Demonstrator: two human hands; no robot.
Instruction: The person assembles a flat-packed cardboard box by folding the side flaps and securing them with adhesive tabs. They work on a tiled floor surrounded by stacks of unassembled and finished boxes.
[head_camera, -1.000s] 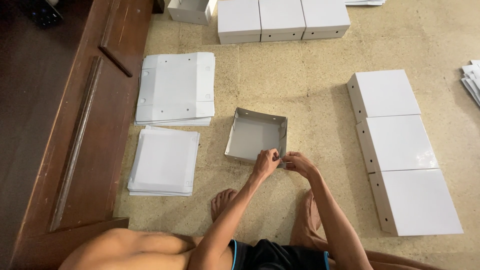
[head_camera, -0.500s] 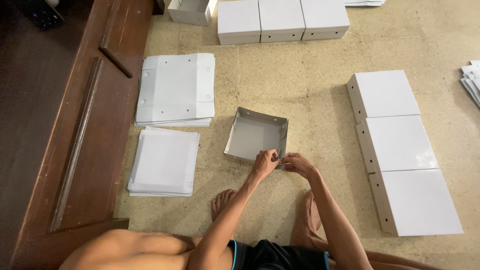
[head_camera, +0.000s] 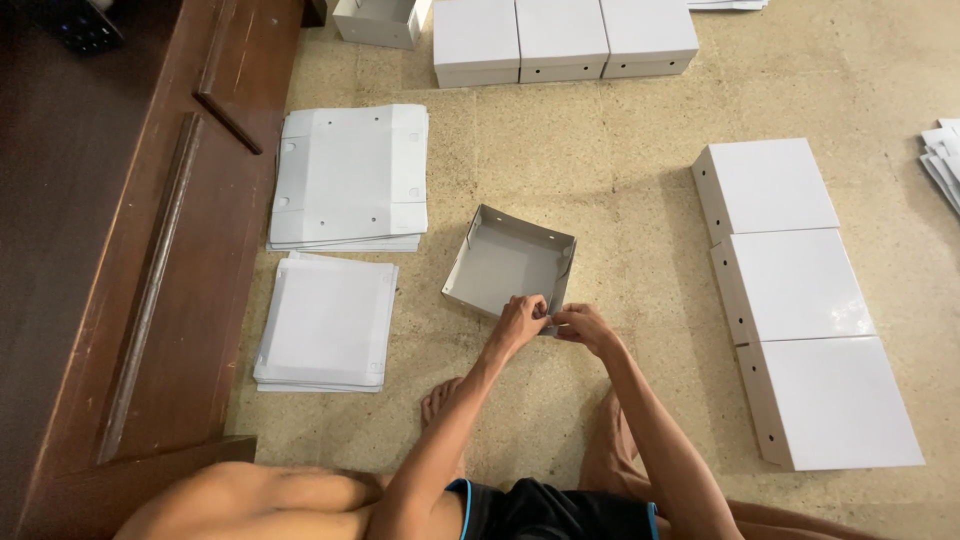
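A half-folded grey cardboard box tray (head_camera: 505, 262) lies open side up on the floor in front of me. My left hand (head_camera: 520, 322) pinches its near wall at the front right corner. My right hand (head_camera: 583, 326) grips the same corner from the right, fingers closed on the flap. The two hands almost touch. The far and side walls of the tray stand upright.
Two stacks of flat white box blanks (head_camera: 350, 178) (head_camera: 328, 322) lie to the left. Three finished white boxes (head_camera: 795, 295) line up on the right, three more (head_camera: 562, 38) at the top. A brown wooden door frame (head_camera: 170, 250) runs along the left. My bare legs are below.
The hands have shifted only slightly at the tray's near right corner; the tray has barely moved.
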